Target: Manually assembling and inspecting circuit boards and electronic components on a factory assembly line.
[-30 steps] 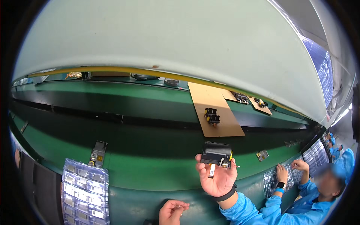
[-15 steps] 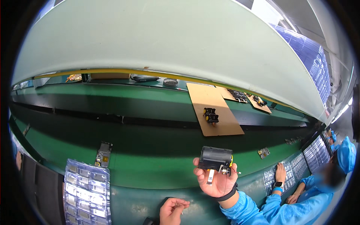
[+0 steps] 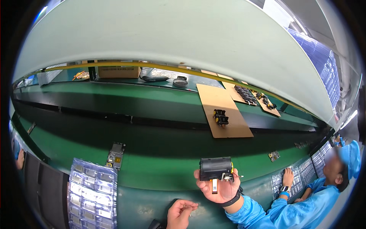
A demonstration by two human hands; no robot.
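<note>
My right hand [image 3: 221, 194], with a black band at the wrist and a blue sleeve, is raised palm up. Its fingers hold a black boxy module [image 3: 215, 168] with a rounded casing. Small metal parts and a yellow wire show at the module's right end, and a ribbon cable [image 3: 214, 186] with a white label hangs below it. Lower and to the left, apart from the module, is my left hand [image 3: 180, 214]. Its thumb and fingers are pinched together; a tiny pale tip shows below them, too small to name.
A circuit board [image 3: 116, 155] lies on the green belt beside a clear plastic tray [image 3: 93, 194] of parts. Another small board [image 3: 273, 156] is to the right. Cardboard sheets [image 3: 225, 103] bear black modules [image 3: 221, 117]. A co-worker's hand [image 3: 288, 177] rests on trays at right.
The view has shifted, so the belt and cardboard sit farther right in the picture. The module is slightly lower and turned a little. The co-worker's head has lifted.
</note>
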